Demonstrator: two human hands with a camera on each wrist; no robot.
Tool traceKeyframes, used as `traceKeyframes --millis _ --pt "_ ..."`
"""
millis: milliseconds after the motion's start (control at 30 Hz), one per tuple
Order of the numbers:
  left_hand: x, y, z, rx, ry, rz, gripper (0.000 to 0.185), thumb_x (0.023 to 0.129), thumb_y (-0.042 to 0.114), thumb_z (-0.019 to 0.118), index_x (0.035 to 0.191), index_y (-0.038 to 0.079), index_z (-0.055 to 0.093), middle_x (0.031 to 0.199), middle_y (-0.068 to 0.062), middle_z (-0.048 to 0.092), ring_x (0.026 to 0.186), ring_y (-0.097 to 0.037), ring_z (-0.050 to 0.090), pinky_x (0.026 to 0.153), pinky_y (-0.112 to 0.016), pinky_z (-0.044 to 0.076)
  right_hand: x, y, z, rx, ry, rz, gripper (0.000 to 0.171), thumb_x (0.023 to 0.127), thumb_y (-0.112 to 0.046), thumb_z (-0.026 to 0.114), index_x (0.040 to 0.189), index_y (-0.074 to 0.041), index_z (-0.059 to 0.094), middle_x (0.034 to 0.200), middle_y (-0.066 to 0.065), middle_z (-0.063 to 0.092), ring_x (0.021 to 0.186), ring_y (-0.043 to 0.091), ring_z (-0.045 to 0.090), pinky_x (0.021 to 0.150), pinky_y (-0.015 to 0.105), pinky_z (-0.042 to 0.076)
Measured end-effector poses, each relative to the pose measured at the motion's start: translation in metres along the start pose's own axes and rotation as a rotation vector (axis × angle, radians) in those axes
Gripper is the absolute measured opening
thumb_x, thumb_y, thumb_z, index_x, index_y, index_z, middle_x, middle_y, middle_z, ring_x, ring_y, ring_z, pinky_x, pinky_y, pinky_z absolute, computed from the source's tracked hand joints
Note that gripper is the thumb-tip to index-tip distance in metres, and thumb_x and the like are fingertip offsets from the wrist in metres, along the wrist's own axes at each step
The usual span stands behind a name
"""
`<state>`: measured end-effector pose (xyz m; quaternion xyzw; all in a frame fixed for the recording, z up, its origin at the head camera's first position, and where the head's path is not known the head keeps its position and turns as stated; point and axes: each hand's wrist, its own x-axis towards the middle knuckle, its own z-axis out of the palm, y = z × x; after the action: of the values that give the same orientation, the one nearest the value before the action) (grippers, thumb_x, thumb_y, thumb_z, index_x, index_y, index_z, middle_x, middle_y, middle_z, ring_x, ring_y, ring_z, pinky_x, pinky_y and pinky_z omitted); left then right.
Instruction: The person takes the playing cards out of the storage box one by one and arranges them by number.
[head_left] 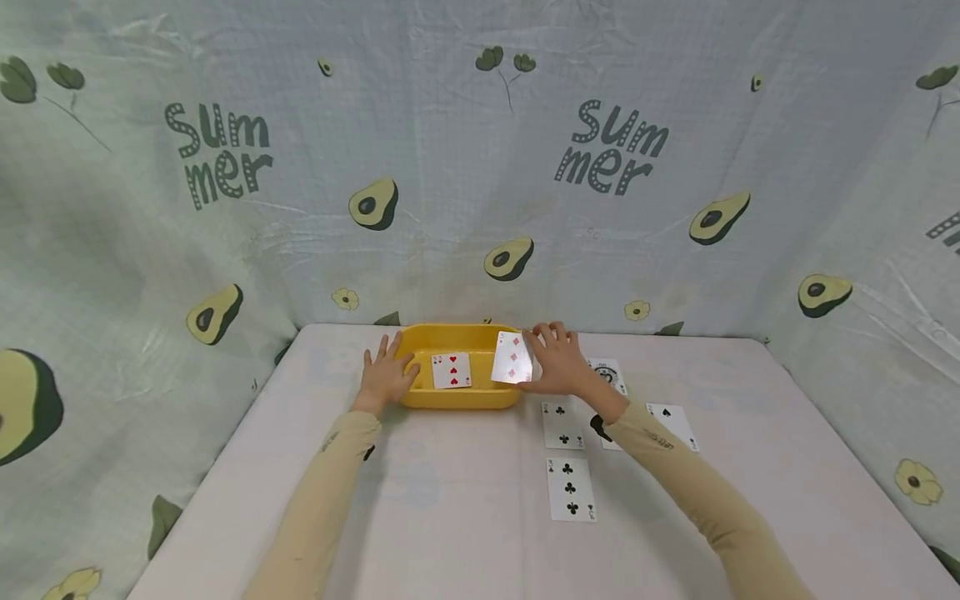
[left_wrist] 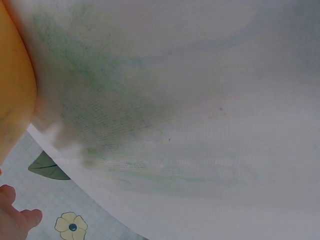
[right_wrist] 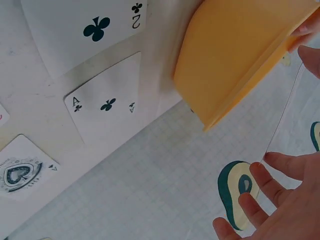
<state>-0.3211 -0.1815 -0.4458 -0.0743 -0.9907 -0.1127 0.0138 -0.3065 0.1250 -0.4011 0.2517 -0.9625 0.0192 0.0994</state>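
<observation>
Head view: white table carries a yellow tray at its far edge. Left hand rests against the tray's left wall, fingers spread and relaxed, holding nothing. Right hand pinches a diamond card, tilted over the tray's right end. A heart card lies flat inside the tray. Club cards lie on the table near the right forearm.
</observation>
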Motion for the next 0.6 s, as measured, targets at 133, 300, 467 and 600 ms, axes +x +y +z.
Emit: traceKeyframes --millis 133,300,467,600 --pt "0.000 -0.001 0.002 -0.003 -0.004 0.004 0.049 0.094 0.038 0.033 0.131 0.008 0.045 0.151 -0.013 0.010 0.138 -0.037 0.003 0.106 -0.062 0.006 -0.014 0.003 0.000 -0.018 0.011 -0.029 0.085 0.069 -0.059 0.061 0.133 -0.008 0.037 0.123 0.012 0.038 0.118 0.035 0.028 0.087 0.053 0.032" --pt "0.000 0.000 0.001 -0.011 -0.020 0.010 0.050 0.094 0.038 0.033 0.134 0.009 0.041 0.151 -0.014 0.009 0.138 -0.037 0.003 0.106 -0.062 0.005 -0.034 0.003 -0.001 -0.033 -0.010 -0.037 0.086 0.070 -0.060 0.060 0.135 -0.008 0.035 0.124 0.010 0.039 0.117 0.034 0.029 0.089 0.052 0.033" --pt "0.001 0.001 -0.001 -0.010 -0.020 0.011 0.051 0.094 0.038 0.033 0.136 0.010 0.037 0.151 -0.014 0.009 0.138 -0.037 0.002 0.105 -0.063 0.005 -0.055 0.002 -0.003 -0.018 -0.021 -0.036 0.086 0.070 -0.060 0.060 0.135 -0.009 0.036 0.126 0.010 0.040 0.119 0.034 0.030 0.092 0.055 0.032" --pt "0.001 0.000 -0.001 0.002 -0.021 0.009 0.051 0.094 0.039 0.033 0.138 0.012 0.035 0.151 -0.013 0.009 0.138 -0.037 0.003 0.106 -0.062 0.007 -0.071 0.003 -0.004 -0.009 -0.037 -0.023 0.087 0.068 -0.060 0.062 0.135 -0.010 0.037 0.126 0.009 0.041 0.118 0.034 0.031 0.093 0.057 0.031"
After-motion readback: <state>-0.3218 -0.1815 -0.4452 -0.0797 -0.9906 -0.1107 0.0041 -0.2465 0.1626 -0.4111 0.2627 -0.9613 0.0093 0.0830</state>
